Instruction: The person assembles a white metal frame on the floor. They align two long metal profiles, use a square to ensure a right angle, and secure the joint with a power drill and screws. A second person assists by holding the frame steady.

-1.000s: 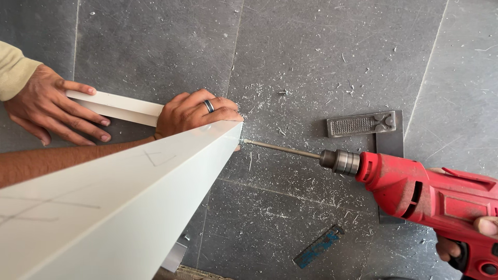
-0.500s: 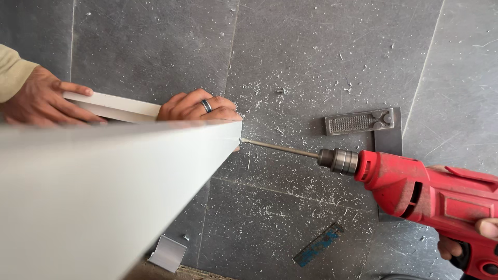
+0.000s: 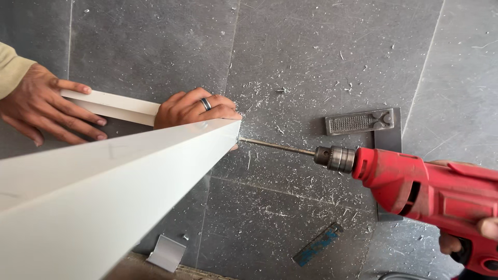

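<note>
The white panel (image 3: 104, 207) has dipped a touch; our right hand (image 3: 469, 236) grips the red drill (image 3: 430, 189), bit at the panel's corner, left hand unseen.

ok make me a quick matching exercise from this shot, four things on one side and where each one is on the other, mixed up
Things:
1. red drill
2. drill bit
3. ring
4. small grey bracket

Places:
A. on a finger of the hand pressed at the white panel's end
B. on the floor tiles near the bottom edge, below the panel
C. tip against the panel's end
D. at the right, gripped at its handle by fingers

Pairs: 1-D, 2-C, 3-A, 4-B
</note>
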